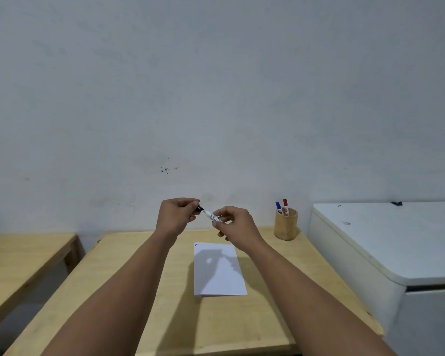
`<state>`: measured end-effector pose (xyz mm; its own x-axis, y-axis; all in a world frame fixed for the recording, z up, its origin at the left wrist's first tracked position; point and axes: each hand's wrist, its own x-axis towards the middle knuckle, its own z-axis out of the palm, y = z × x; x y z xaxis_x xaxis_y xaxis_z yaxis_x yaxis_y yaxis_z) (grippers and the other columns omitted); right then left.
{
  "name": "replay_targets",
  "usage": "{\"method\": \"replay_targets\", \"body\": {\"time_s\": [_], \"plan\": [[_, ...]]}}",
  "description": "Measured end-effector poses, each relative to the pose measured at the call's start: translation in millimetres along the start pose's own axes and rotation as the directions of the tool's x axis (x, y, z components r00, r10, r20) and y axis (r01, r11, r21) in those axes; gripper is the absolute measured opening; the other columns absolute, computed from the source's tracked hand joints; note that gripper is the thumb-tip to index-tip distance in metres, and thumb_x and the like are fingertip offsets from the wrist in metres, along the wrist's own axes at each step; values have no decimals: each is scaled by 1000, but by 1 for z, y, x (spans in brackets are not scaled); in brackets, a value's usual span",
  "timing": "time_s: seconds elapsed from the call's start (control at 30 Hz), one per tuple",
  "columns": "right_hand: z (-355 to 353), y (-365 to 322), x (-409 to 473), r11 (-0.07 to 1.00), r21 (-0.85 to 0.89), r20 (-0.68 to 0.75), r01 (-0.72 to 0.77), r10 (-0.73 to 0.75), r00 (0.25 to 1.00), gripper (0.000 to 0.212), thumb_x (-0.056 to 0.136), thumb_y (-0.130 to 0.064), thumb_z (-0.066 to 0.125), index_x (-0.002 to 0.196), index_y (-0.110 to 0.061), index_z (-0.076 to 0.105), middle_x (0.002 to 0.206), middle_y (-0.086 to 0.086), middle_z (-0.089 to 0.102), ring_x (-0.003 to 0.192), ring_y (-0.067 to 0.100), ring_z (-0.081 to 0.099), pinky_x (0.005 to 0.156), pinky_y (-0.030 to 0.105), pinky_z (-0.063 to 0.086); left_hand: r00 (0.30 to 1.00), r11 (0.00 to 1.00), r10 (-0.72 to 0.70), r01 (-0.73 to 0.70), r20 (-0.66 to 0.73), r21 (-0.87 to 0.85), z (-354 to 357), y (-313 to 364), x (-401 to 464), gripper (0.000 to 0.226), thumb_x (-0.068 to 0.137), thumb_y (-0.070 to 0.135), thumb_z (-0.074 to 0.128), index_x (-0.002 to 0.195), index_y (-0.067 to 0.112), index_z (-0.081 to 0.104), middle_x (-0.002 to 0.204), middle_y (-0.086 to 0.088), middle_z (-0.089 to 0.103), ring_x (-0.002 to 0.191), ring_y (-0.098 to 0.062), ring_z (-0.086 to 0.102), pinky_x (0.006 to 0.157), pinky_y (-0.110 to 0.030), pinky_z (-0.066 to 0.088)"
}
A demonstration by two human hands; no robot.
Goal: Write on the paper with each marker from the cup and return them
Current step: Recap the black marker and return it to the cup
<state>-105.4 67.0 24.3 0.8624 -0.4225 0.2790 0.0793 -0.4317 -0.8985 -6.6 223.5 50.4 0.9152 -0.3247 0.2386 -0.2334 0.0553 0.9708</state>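
While both forearms reach forward over the wooden table (165, 317), a white paper (219, 273) lies flat near its centre, with small ink marks at its far left corner. Above it, the right hand (238, 228) pinches the white barrel of a black marker (211, 215), tip pointing toward ten o'clock. The left hand (176, 214) is curled around the black cap (198, 209), just off the tip. Farther, at two o'clock, a wooden cup (285, 226) holds a blue marker (278, 208) and a red marker (285, 206), upright.

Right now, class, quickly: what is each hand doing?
Left hand: closed on the black cap end of the marker.
Right hand: closed on the marker's white barrel, above the paper.
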Motion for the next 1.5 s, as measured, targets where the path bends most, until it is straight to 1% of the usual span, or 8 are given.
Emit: {"method": "replay_targets", "body": {"time_s": [0.47,0.7,0.8,0.93,1.1,1.27,1.4,1.5], "plan": [[-20,19,1,1000,7,-38,2,-2,999,16,92,-14,78,93,-30,74,99,4,77,55,7,71,60,30,50,996,997,-9,1,93,83,41,-7,2,14,96,7,67,103,0,78,91,-14,78,77,-15,75,77,-30,61],[-42,59,1,998,-21,-93,-65,62,994,21,93,-7,75,104,-26,75,86,-3,69,62,15,70,56,13,48,963,996,-78,62,256,68,85,-22,5,20,98,11,66,113,5,76,102,-12,79,92,-16,78,89,-38,63],[-71,79,18,983,-153,-128,-96,76,989,15,93,-8,73,103,-18,76,77,-7,66,70,14,66,67,22,49,950,987,-19,-32,311,160,123,-36,15,30,98,17,63,126,17,72,112,-1,78,102,-15,75,92,-41,62],[-129,90,56,980,-175,-374,-92,20,927,7,94,-12,74,100,-15,77,83,-2,74,81,12,68,84,23,52,961,950,3,-88,275,298,175,-63,38,42,94,19,63,136,23,64,123,2,72,105,-13,70,86,-34,57],[-183,104,103,982,-182,-546,-44,-64,835,6,96,-15,74,102,-15,75,84,-4,73,75,9,69,65,17,51,943,915,-85,-54,322,400,236,-97,64,77,86,32,80,153,23,44,144,-7,59,116,-21,59,96,-36,50],[-191,134,139,978,-185,-505,-94,-12,863,7,94,-15,76,101,-14,75,80,-7,73,67,-1,66,66,20,52,919,942,-136,4,371,335,280,-124,86,106,75,35,90,161,25,28,160,-6,42,142,-27,47,112,-44,45],[-180,164,145,958,-197,-416,-207,109,903,24,92,-10,75,115,-18,74,91,-4,79,72,-4,70,59,6,46,925,958,-102,-7,365,286,299,-137,92,74,83,29,83,147,25,47,141,2,62,115,-15,66,97,-35,56],[-176,170,141,960,-187,-438,-208,108,892,26,91,-7,75,115,-16,75,92,-4,77,77,3,72,64,8,48,934,954,-80,-30,349,299,302,-141,91,59,87,27,78,141,23,54,130,0,69,101,-13,71,90,-35,60]]}}
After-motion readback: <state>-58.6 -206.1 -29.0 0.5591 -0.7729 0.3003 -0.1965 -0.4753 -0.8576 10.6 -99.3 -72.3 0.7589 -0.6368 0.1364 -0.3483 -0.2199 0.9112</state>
